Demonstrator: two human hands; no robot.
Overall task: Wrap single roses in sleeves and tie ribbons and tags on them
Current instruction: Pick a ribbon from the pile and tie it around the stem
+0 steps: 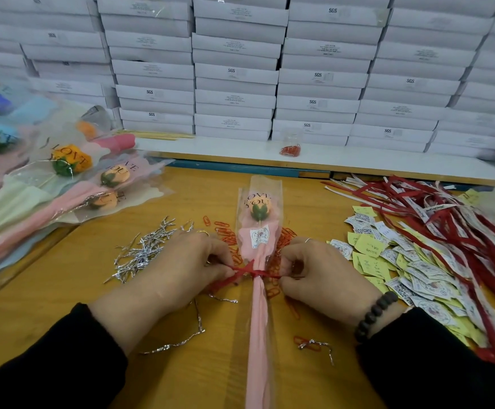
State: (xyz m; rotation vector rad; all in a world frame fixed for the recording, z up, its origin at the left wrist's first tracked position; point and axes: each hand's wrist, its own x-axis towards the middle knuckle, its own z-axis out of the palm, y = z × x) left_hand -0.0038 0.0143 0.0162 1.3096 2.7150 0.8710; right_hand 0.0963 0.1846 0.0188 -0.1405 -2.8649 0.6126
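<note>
Sleeve [257, 255] holding rose [260, 210] (ribbon-cinched), jar [291, 142] holding red clips

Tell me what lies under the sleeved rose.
Red paper clips poke out from both sides of the sleeved rose on the wooden table. Whatever lies directly beneath the pink sleeve is covered.

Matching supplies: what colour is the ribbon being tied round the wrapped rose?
Red: the thin ribbon round the pink-sleeved rose, head view.
</note>
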